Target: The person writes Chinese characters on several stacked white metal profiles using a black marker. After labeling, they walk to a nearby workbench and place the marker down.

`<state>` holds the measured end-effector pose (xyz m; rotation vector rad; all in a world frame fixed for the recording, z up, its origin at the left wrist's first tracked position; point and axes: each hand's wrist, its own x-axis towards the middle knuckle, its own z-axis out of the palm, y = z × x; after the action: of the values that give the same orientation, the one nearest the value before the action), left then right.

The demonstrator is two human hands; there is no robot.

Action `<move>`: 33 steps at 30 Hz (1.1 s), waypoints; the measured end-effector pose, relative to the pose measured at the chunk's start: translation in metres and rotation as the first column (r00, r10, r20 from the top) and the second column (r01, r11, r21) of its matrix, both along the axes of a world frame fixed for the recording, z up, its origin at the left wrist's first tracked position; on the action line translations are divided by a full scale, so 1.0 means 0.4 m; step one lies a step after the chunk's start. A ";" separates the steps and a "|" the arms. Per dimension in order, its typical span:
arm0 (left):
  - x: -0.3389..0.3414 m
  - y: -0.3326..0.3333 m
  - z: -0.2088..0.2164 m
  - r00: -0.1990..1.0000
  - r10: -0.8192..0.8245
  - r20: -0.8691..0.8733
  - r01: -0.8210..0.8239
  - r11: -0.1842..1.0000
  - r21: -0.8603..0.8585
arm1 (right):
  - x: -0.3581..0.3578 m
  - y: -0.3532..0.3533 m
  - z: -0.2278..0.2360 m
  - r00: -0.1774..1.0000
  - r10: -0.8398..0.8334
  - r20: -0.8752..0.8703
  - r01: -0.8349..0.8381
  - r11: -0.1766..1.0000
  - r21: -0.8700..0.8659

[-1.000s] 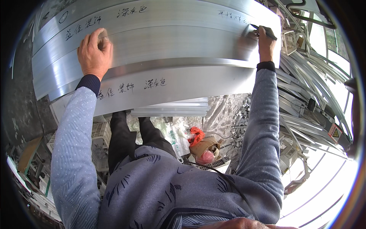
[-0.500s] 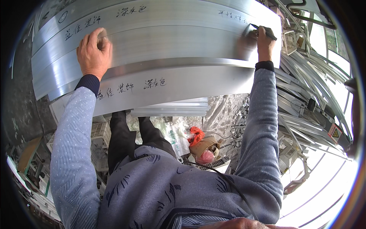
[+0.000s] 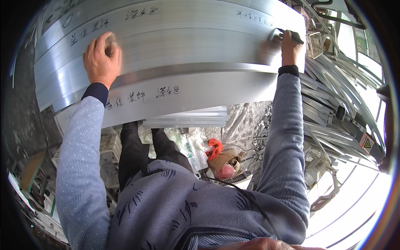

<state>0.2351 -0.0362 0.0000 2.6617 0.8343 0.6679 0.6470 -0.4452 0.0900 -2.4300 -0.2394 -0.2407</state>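
- Silvery metal, probably aluminium, makes up the long panels (image 3: 187, 46) spread side by side in front of the person; a near panel (image 3: 233, 86) lies closest to the body, above the legs.
- The panels look stiff and smooth, with a sheen that suggests they could slide under a light push; being thin and long, they would likely flex or dent if lifted from one end, so a hold on both long edges, well apart, seems safest.
- The black marker (image 3: 298, 39) is at the far right of the panels, its tip at the end of a row of dark handwriting (image 3: 252, 17); it looks light, rigid and easy to control, best pinched near the tip.
- The right hand (image 3: 290, 45) is closed around the marker, thumb and fingers pinching the barrel while the back end sticks out to the right; whether the tip presses on the metal is too small to tell.
- The left hand (image 3: 101, 61) holds no tool that shows; its fingers are loosely bent, with a gap beside the thumb, and it rests on the left part of the panels, just below other handwriting.
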 end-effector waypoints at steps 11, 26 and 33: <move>0.008 -0.001 0.006 1.000 0.002 0.029 -0.002 1.000 0.019 | -0.216 -0.065 0.113 0.993 -0.114 -0.023 0.103 0.776 0.622; 0.005 -0.002 0.005 0.999 0.023 -0.038 -0.023 1.000 -0.001 | -1.229 -0.145 0.036 0.892 -0.011 -0.452 0.257 0.834 0.488; 0.000 -0.002 0.007 0.998 0.028 -0.050 -0.028 1.000 0.008 | -1.473 -0.191 0.093 0.868 -0.123 -0.480 0.393 0.761 0.516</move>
<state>0.2352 -0.0372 0.0028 2.6883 0.8860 0.6143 0.0579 -0.5216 0.1271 -1.7976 0.3444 0.0894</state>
